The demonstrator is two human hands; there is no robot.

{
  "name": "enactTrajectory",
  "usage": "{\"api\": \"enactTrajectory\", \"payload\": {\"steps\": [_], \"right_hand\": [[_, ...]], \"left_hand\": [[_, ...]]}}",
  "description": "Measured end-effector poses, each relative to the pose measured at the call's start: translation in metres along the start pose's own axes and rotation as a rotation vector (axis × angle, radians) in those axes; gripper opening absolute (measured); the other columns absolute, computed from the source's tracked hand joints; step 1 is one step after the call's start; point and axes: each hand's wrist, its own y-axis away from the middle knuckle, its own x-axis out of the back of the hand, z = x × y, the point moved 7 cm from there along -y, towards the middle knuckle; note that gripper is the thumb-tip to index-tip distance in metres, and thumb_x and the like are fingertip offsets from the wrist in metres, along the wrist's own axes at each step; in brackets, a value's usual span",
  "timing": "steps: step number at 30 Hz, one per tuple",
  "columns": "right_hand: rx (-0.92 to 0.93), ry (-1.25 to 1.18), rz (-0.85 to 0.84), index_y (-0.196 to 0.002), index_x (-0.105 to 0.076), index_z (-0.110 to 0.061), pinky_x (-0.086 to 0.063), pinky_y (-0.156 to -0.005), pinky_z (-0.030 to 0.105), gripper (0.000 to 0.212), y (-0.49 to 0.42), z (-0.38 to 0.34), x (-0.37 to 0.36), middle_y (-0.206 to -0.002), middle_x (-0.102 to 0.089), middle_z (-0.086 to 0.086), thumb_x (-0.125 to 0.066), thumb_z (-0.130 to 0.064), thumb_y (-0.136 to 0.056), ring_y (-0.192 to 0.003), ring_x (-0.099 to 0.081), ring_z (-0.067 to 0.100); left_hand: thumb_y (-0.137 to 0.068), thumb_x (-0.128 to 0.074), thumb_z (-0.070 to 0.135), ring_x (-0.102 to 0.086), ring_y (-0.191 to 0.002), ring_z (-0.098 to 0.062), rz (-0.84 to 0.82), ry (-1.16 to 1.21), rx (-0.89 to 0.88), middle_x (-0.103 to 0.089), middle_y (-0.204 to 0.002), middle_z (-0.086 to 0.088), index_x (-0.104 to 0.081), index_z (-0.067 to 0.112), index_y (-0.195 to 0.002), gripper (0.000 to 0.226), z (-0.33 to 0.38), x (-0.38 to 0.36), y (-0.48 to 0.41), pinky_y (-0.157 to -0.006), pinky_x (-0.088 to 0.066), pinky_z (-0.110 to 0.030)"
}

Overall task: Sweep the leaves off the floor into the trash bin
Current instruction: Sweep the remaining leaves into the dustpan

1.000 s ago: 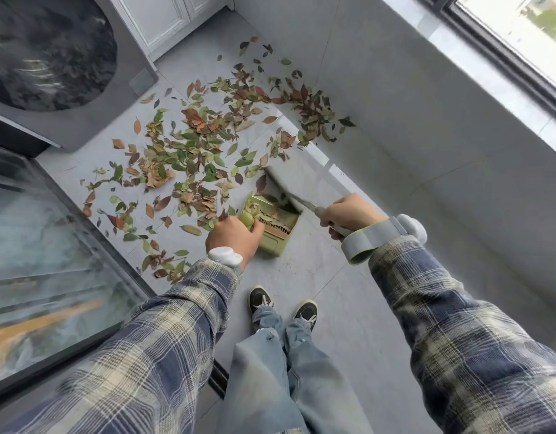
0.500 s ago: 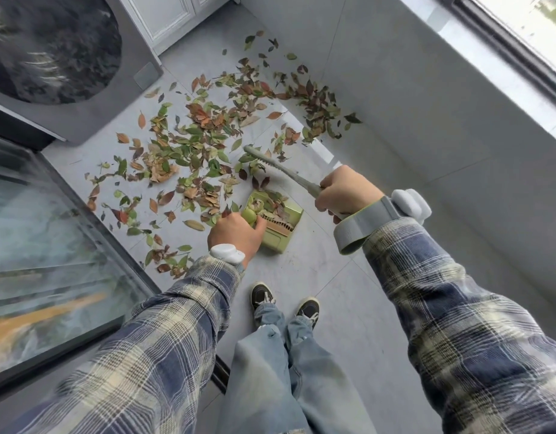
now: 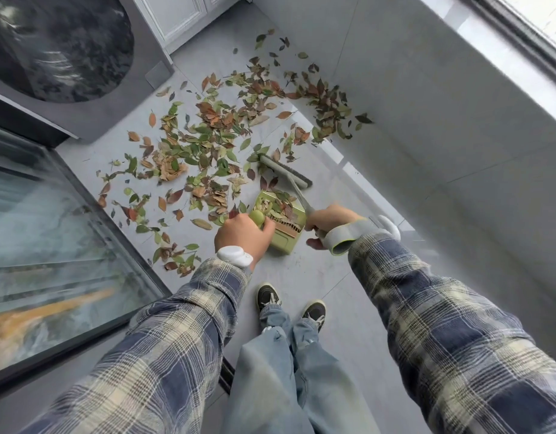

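Green and brown leaves (image 3: 207, 145) lie scattered over the grey floor. A green dustpan (image 3: 286, 233) stands on the floor with several leaves inside it. My left hand (image 3: 243, 234) grips the dustpan's green handle. My right hand (image 3: 328, 219) grips the grey handle of a small broom. The broom head (image 3: 284, 170) rests on the floor just beyond the dustpan's mouth, at the near edge of the leaf pile. No trash bin is in view.
A grey washing machine (image 3: 92, 98) with a dark round door stands at the far left. A glass-fronted cabinet (image 3: 51, 245) runs along the left. A low grey wall (image 3: 427, 120) under a window closes the right side. My shoes (image 3: 290, 303) stand just behind the dustpan.
The broom was pulled to the dustpan, lifted and swung out over the leaves, and its head is now set down on the floor just past the pan. More leaves lie in the pan.
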Motion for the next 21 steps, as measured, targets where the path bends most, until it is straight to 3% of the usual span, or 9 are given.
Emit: {"api": "enactTrajectory", "payload": {"steps": [2,4,6,7,11,15,19,21], "right_hand": [[-0.054,-0.158,-0.062,-0.077,-0.049,-0.006,-0.053,-0.045,0.025,0.019,0.001,0.012,-0.007,-0.068,-0.060,0.010,-0.060,0.003,-0.090,-0.056,-0.060,0.018],[-0.047,-0.159,-0.035,-0.076,-0.052,0.000,-0.046,-0.043,0.024,0.017,0.001,0.012,-0.005,-0.045,-0.056,0.009,-0.059,0.005,-0.090,-0.039,-0.053,0.017],[0.000,-0.106,0.025,-0.079,-0.055,0.004,-0.045,-0.046,0.027,0.009,0.004,0.003,0.004,-0.044,-0.054,0.009,-0.058,0.007,-0.088,-0.038,-0.050,0.018],[0.025,-0.085,0.047,-0.086,-0.057,0.005,-0.045,-0.048,0.028,0.003,0.005,-0.002,0.008,-0.048,-0.056,0.010,-0.059,0.007,-0.087,-0.040,-0.051,0.019],[0.080,0.036,0.112,-0.103,-0.062,0.005,-0.053,-0.061,0.033,0.019,0.010,-0.013,0.021,-0.059,-0.063,0.011,-0.064,-0.005,-0.087,-0.054,-0.060,0.024],[0.074,0.184,0.142,-0.108,-0.065,0.004,-0.056,-0.094,0.042,0.025,0.012,-0.007,0.026,-0.097,-0.070,0.017,-0.060,-0.013,-0.091,-0.092,-0.068,0.031],[0.047,0.356,0.115,-0.103,-0.068,-0.003,-0.053,-0.100,0.043,0.020,0.027,0.007,0.031,-0.096,-0.066,0.012,-0.057,-0.015,-0.093,-0.097,-0.067,0.030],[0.031,0.466,0.097,-0.114,-0.067,-0.004,-0.050,-0.104,0.043,0.025,0.039,0.009,0.040,-0.114,-0.068,0.014,-0.058,-0.018,-0.095,-0.113,-0.066,0.031]], "left_hand": [[-0.085,-0.053,0.054,-0.043,-0.057,-0.025,-0.004,-0.004,-0.006,-0.030,-0.052,0.004,-0.033,0.020,-0.055,0.049,0.001,0.001,0.001,-0.054,-0.033,-0.027],[-0.085,-0.053,0.053,-0.043,-0.057,-0.025,-0.012,-0.002,-0.010,-0.030,-0.052,0.004,-0.034,0.020,-0.054,0.049,0.001,0.001,0.001,-0.055,-0.033,-0.027],[-0.086,-0.052,0.053,-0.045,-0.057,-0.025,-0.013,-0.002,-0.006,-0.034,-0.054,0.002,-0.040,0.018,-0.056,0.048,0.001,0.000,0.001,-0.054,-0.033,-0.027],[-0.086,-0.052,0.054,-0.045,-0.058,-0.026,-0.014,-0.004,-0.006,-0.038,-0.056,0.000,-0.045,0.017,-0.059,0.046,0.000,0.000,0.000,-0.054,-0.033,-0.027],[-0.087,-0.051,0.053,-0.047,-0.059,-0.027,-0.012,-0.015,-0.013,-0.048,-0.063,-0.005,-0.052,0.015,-0.067,0.043,0.001,-0.001,0.002,-0.055,-0.035,-0.027],[-0.087,-0.050,0.052,-0.048,-0.059,-0.027,0.003,-0.002,-0.018,-0.052,-0.064,-0.006,-0.053,0.014,-0.066,0.044,0.000,0.000,0.002,-0.055,-0.036,-0.027],[-0.085,-0.052,0.050,-0.047,-0.059,-0.028,0.003,0.018,-0.011,-0.049,-0.062,-0.007,-0.052,0.012,-0.064,0.044,0.000,0.001,0.003,-0.055,-0.036,-0.028],[-0.085,-0.052,0.051,-0.048,-0.058,-0.028,-0.011,0.021,-0.011,-0.045,-0.057,-0.004,-0.046,0.014,-0.058,0.046,0.001,0.002,0.006,-0.055,-0.036,-0.028]]}}
